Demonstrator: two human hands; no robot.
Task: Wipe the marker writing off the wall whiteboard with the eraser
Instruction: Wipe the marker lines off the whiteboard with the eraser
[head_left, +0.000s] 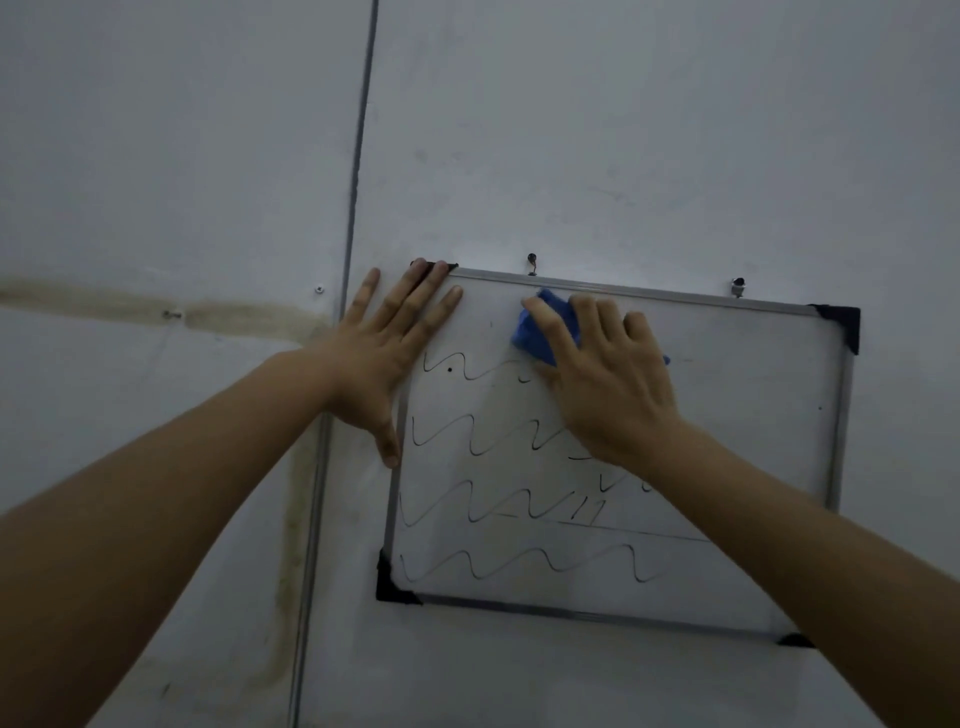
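Observation:
A small whiteboard (753, 441) with a metal frame and black corner caps hangs on the wall. Black wavy marker lines (493, 431) run across its left and lower parts; the upper right part is bare. My right hand (608, 384) presses a blue eraser (540, 332) against the board near its top edge, fingers spread over it. My left hand (387, 358) lies flat with straight fingers on the board's upper left corner and the wall beside it.
The board hangs from two hooks (531, 262) on a pale wall. A vertical metal strip (358, 156) runs down the wall just left of the board. A brownish stain (156, 306) crosses the wall at the left.

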